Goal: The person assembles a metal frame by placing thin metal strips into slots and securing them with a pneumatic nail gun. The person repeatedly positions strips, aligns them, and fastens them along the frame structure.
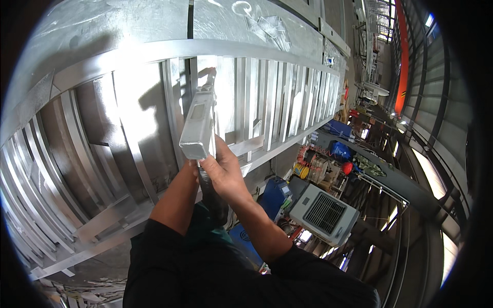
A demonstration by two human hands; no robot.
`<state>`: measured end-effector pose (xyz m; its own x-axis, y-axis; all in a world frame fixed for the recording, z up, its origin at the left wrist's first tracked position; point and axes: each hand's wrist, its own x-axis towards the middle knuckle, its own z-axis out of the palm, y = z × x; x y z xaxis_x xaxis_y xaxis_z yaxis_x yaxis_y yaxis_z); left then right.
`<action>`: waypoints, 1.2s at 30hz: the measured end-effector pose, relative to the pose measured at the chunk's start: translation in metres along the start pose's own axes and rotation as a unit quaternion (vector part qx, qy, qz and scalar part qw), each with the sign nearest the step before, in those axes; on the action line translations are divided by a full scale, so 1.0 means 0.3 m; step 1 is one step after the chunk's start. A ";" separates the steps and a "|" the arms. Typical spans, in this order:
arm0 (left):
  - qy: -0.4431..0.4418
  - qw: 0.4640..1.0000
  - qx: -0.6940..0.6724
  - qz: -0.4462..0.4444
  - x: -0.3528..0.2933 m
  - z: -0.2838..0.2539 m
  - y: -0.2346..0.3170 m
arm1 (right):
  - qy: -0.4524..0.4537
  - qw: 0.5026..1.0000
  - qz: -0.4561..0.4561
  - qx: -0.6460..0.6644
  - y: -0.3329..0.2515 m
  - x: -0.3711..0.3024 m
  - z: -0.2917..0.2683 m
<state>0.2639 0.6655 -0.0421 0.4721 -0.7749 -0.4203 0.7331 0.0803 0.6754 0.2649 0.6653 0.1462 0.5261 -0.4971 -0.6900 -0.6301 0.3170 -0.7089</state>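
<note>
A grey, box-bodied hand tool, like a welding gun (199, 126), is held up in front of me, its narrow copper-coloured tip pointing away. My right hand (224, 174) wraps round its near end, thumb along the side. Behind the body, my left hand (194, 165) is mostly hidden; a few fingers show curled at the handle. A thick black cable or sleeve (213, 203) runs down from the grip toward my body. Beneath the tool lies a silvery metal frame (246, 49) with many parallel slats (277, 102). Whether the tip touches the frame I cannot tell.
A metal-topped table (92, 23) extends beyond the frame, with strong glare. To the right stand a grey vented machine (323, 215), blue boxes (275, 197), a red round object (347, 168) and coiled hoses (303, 167). Metal scraps (82, 295) lie at the lower left.
</note>
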 end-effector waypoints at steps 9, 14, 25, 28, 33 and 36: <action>0.003 1.000 -0.002 0.000 -0.006 0.000 -0.009 | 0.014 0.999 -0.027 -0.028 -0.008 0.004 0.020; 0.010 1.000 -0.002 0.006 -0.008 -0.003 -0.009 | 0.026 0.998 -0.037 -0.041 -0.013 0.007 0.029; 0.054 0.998 -0.011 0.030 0.013 -0.008 -0.004 | 0.031 0.998 -0.034 -0.038 -0.010 0.008 0.029; 0.073 0.996 -0.018 0.042 0.024 -0.008 -0.006 | 0.032 0.998 -0.039 -0.035 -0.004 0.007 0.030; 0.102 0.992 -0.029 0.063 0.043 -0.007 -0.008 | 0.037 0.998 -0.029 -0.046 -0.004 -0.006 0.031; 0.115 0.990 -0.032 0.072 0.046 -0.007 -0.010 | 0.039 0.998 -0.011 -0.043 -0.005 -0.013 0.033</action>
<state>0.2692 0.6558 -0.0513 0.6680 -0.5897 -0.4540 0.6759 0.2255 0.7016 0.2696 0.6747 0.1484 0.4965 -0.5656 -0.6585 -0.6678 0.2358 -0.7060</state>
